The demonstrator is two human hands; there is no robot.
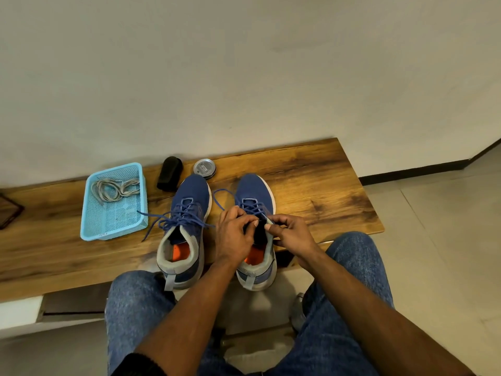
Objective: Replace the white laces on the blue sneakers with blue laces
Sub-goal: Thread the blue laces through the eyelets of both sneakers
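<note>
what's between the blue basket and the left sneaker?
Head view: loose blue lace ends from the left sneaker trail over bare bench toward the blue basket.

Looks like a home entryway: a low wooden desk (311, 185) against a plain pale wall (244, 63), a tiled floor (447, 240) with dark skirting (412, 173), plus a shoe brush (169, 173) and polish tin (205, 167).

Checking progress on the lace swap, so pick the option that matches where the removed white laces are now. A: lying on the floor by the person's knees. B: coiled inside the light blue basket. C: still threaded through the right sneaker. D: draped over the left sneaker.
B: the white laces lie coiled in the far end of the light blue basket on the wooden bench, apart from both sneakers, which show blue laces.
</note>
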